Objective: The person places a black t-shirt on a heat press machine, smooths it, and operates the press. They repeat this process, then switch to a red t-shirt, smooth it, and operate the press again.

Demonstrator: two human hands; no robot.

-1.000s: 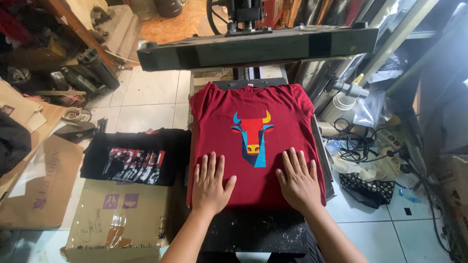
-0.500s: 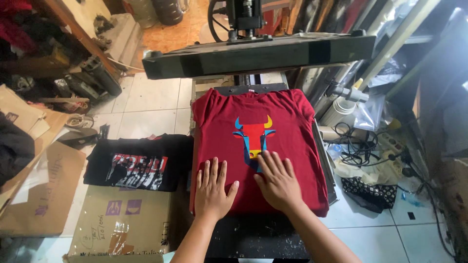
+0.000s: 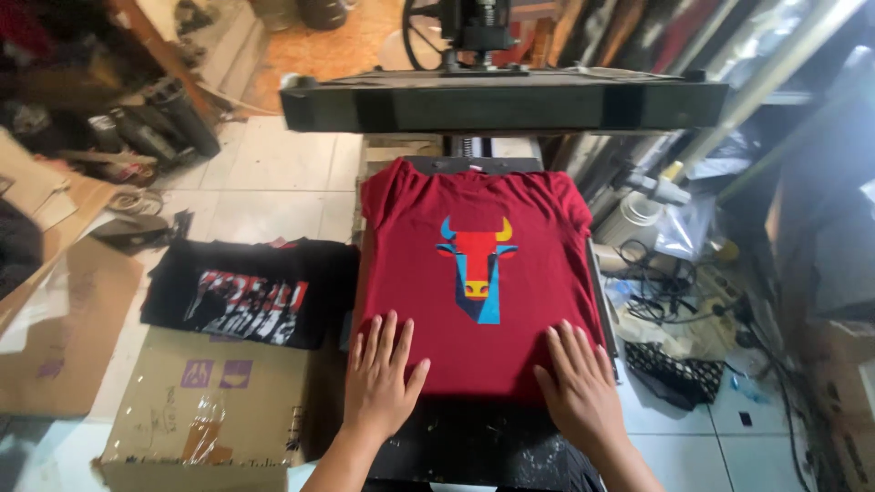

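A dark red T-shirt with a red, blue and yellow bull-head print lies flat on the lower platen of a heat press. My left hand rests flat, fingers spread, on the shirt's lower left hem. My right hand presses flat on the lower right hem, near the platen's right edge. Neither hand holds anything. The press's black upper plate hangs raised above the shirt's collar.
A folded black T-shirt with a red and white print lies on a cardboard box to the left. Cables, a power strip and plastic bags crowd the floor at right. Cardboard sheets and clutter lie far left.
My right hand has slid from the bull print down and right to the shirt's lower right hem. My left hand has moved slightly down towards the hem.
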